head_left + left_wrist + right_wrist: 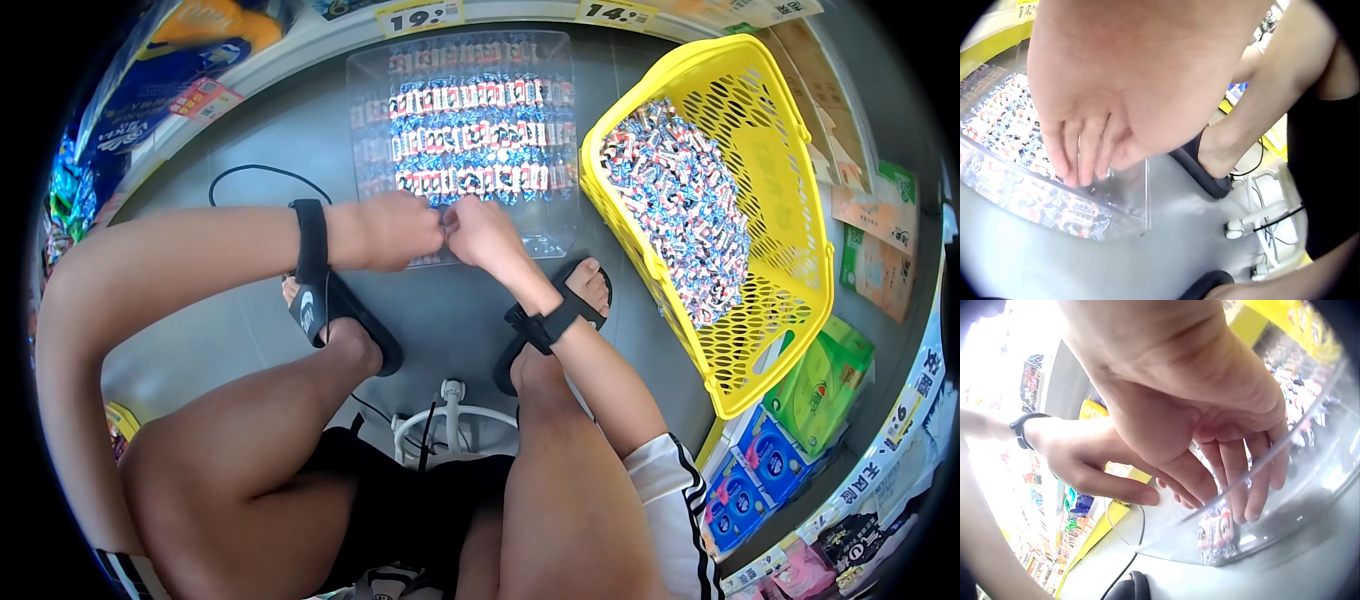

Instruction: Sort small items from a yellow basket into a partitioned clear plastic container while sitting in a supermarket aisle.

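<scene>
Candy rows (470, 132) just beyond the right grip (484, 232)

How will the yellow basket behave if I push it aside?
The yellow basket may feel fairly heavy, given its large pile of wrapped candies. Those look loose, so they would probably shift with a hard push. The perforated walls look like thin plastic and might flex slightly.

My head view faces down from above; close wrist views face left hand (1122, 87) and right hand (1210, 412); all share the clear bin (552, 222).
</scene>
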A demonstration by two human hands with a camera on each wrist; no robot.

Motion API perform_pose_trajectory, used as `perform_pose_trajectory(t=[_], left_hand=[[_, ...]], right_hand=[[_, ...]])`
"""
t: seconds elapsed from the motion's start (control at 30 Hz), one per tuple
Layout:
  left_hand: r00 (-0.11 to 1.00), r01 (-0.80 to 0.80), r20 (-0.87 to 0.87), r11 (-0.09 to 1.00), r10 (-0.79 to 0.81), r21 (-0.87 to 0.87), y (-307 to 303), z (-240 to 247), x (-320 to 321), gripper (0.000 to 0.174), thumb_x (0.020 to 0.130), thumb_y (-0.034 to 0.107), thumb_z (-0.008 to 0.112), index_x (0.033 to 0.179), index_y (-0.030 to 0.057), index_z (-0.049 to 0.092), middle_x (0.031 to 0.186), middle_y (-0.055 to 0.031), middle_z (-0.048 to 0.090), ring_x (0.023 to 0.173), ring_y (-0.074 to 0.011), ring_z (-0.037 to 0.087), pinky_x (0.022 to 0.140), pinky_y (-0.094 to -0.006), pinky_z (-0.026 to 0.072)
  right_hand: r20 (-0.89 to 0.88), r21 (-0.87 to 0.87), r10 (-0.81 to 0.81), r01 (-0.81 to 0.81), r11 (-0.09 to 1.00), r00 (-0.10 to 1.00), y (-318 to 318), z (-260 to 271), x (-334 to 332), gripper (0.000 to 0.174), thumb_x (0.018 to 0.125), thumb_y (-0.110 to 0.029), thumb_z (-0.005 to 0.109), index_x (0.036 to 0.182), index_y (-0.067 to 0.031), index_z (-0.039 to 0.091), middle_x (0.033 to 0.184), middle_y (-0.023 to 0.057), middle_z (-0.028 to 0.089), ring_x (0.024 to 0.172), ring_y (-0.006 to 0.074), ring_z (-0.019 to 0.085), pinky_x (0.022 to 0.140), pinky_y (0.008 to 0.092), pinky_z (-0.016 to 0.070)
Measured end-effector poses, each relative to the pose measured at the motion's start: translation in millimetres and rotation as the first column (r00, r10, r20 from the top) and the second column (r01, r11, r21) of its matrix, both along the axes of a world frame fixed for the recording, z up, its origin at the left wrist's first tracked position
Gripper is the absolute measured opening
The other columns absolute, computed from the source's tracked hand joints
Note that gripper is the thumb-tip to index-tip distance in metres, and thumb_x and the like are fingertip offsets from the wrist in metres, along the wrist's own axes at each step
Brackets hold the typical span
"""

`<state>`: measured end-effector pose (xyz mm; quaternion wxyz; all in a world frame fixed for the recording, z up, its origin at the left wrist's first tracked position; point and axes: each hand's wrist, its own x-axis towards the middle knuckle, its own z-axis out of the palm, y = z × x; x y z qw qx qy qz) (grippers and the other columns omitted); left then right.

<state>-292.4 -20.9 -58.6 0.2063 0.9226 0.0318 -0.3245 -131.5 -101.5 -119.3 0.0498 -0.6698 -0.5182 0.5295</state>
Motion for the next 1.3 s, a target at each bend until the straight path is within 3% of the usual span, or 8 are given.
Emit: perform_pose_trajectory(t=[0.1, 0.37, 0.67, 0.73, 0.83, 1.0, 1.07, 1.3], left_hand=[[0.97, -0.118, 0.209, 0.992, 0.123, -0.036, -7.9, 25.6, 17.0, 0.051, 0.074, 0.004, 0.077, 0.12, -0.0093, 0.061, 0.116, -0.0186, 0.069, 0.106, -0.0333, 0.072, 0.09, -0.0412, 0.0602], [0.809, -0.203, 0.532, 0.968, 0.25, -0.145, -28.3, 62.9, 50.2, 0.043, 0.075, 0.002, 0.071, 0.117, -0.0063, 0.063, 0.109, -0.0161, 0.067, 0.104, -0.0312, 0.066, 0.09, -0.0419, 0.0559], [0.586, -0.273, 0.651, 0.874, 0.483, -0.403, -32.3, 110.5, 109.0, 0.03, 0.079, -0.008, 0.065, 0.107, 0.0011, 0.061, 0.103, -0.0146, 0.057, 0.1, -0.0358, 0.061, 0.089, -0.0449, 0.0527], [0.571, -0.274, 0.643, 0.857, 0.51, -0.437, -34.6, 116.2, 122.4, 0.031, 0.079, -0.01, 0.063, 0.107, 0.001, 0.061, 0.105, -0.0149, 0.057, 0.102, -0.0366, 0.061, 0.09, -0.0453, 0.0531], [0.563, -0.248, 0.653, 0.857, 0.506, -0.451, -34.2, 122.5, 142.7, 0.033, 0.078, -0.012, 0.062, 0.109, 0.0003, 0.06, 0.108, -0.0152, 0.058, 0.106, -0.0378, 0.061, 0.092, -0.0451, 0.0534], [0.56, -0.218, 0.681, 0.877, 0.472, -0.428, -36.7, 122.1, 172.2, 0.037, 0.075, -0.011, 0.065, 0.111, -0.0023, 0.06, 0.111, -0.017, 0.06, 0.108, -0.0386, 0.063, 0.093, -0.046, 0.0538], [0.58, -0.213, 0.693, 0.901, 0.428, -0.378, -35.8, 120.3, 185.6, 0.036, 0.074, -0.012, 0.065, 0.11, -0.0034, 0.061, 0.11, -0.0179, 0.061, 0.108, -0.0389, 0.063, 0.093, -0.0462, 0.0542], [0.638, -0.198, 0.714, 0.957, 0.288, -0.21, -20.6, 109.0, 232.9, 0.026, 0.072, -0.008, 0.069, 0.097, -0.0063, 0.065, 0.101, -0.019, 0.064, 0.107, -0.0388, 0.064, 0.09, -0.0464, 0.0564]], right_hand=[[0.047, 0.183, 0.035, -0.043, 0.982, 0.998, -8.6, 31.7, 19.4, 0.014, 0.081, -0.005, 0.07, 0.093, 0.0014, 0.073, 0.097, 0.0303, 0.073, 0.097, 0.0482, 0.072, 0.085, 0.0562, 0.0573], [0.099, 0.522, -0.077, 0.014, 0.853, 0.992, -40.9, 121.3, 75.8, 0.022, 0.085, 0.006, 0.063, 0.106, 0.0067, 0.069, 0.088, 0.0288, 0.071, 0.086, 0.0479, 0.072, 0.077, 0.0534, 0.0578], [0.028, 0.452, -0.272, 0.23, 0.862, 0.962, -58.6, 206.3, 132.8, 0.02, 0.091, 0.003, 0.066, 0.11, 0.0012, 0.072, 0.088, 0.0231, 0.074, 0.079, 0.0403, 0.074, 0.072, 0.046, 0.0575], [0.025, 0.417, -0.315, 0.277, 0.866, 0.949, -60.0, 215.9, 143.6, 0.018, 0.092, 0.003, 0.067, 0.109, 0.0008, 0.072, 0.087, 0.0204, 0.075, 0.077, 0.0366, 0.076, 0.07, 0.0428, 0.0581], [0.138, 0.434, -0.33, 0.243, 0.868, 0.934, -61.4, 228.5, 160.6, 0.026, 0.094, 0.003, 0.066, 0.119, -0.0023, 0.073, 0.09, 0.0087, 0.078, 0.075, 0.0137, 0.074, 0.059, 0.0284, 0.0556], [0.129, 0.469, -0.384, 0.285, 0.836, 0.914, -61.1, 235.7, 182.4, 0.026, 0.093, 0.003, 0.067, 0.118, -0.0034, 0.073, 0.089, 0.0094, 0.077, 0.079, 0.0141, 0.074, 0.065, 0.0284, 0.0552], [0.163, 0.493, -0.397, 0.274, 0.826, 0.903, -58.3, 235.7, 190.2, 0.018, 0.093, -0.005, 0.069, 0.111, -0.002, 0.074, 0.087, 0.0196, 0.077, 0.079, 0.0328, 0.077, 0.072, 0.0426, 0.0589], [0.398, 0.481, -0.398, 0.181, 0.858, 0.827, -53.7, 228.5, 229.0, 0.02, 0.092, -0.009, 0.07, 0.111, -0.0027, 0.074, 0.088, 0.0201, 0.076, 0.082, 0.0369, 0.075, 0.078, 0.0464, 0.0577]])
